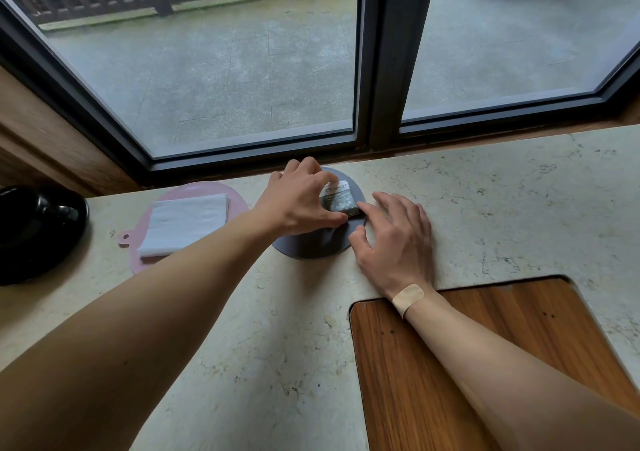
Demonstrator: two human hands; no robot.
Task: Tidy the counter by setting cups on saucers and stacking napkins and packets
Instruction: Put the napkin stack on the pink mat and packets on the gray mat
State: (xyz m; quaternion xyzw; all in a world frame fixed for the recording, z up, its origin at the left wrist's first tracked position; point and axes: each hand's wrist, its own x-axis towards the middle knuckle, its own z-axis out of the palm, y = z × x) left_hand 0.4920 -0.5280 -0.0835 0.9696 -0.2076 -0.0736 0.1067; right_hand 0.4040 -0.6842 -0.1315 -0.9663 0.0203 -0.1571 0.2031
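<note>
A small stack of grey-and-white packets [339,198] lies on a round dark grey mat [318,243] near the window. My left hand [298,201] pinches the stack between thumb and fingers from its left side. My right hand [394,239] lies flat on the counter beside the mat, its index fingertip touching the stack's right edge. A pile of white napkins [187,220] rests on a pink round mat [135,260] to the left. A black cup on a black saucer [34,232] sits at the far left.
The marble counter [502,208] runs under a dark-framed window [377,70]. A wooden inset panel [433,364] fills the counter's near right part. A wooden wall edge stands at the left.
</note>
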